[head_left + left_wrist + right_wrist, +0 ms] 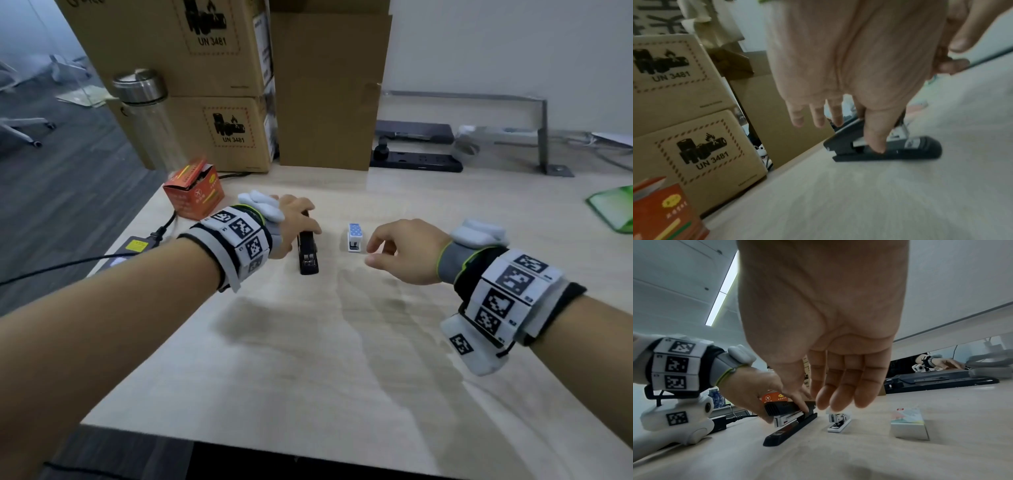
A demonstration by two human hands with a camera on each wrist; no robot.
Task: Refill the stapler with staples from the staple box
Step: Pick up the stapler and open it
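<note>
A black stapler (307, 251) (916, 146) (789, 426) lies on the pale wooden desk (308, 359). My left hand (294, 219) (849, 65) (748, 386) grips its upper arm from above, thumb on one side and fingers on the other. My right hand (387, 246) (838, 402) hovers just right of a small white and blue stapler (354, 236) (838, 421), fingers relaxed and holding nothing. A small pale box (909, 423) lies to the right of that stapler; the right wrist hides it in the head view. An open orange box (193, 193) (663, 216) stands at the back left.
Stacked cardboard boxes (212, 130) and a clear bottle (144, 109) stand along the back. A power strip (416, 161) lies behind at the right. A power adapter (137, 245) with its cable sits by the left edge. A green item (613, 209) lies far right.
</note>
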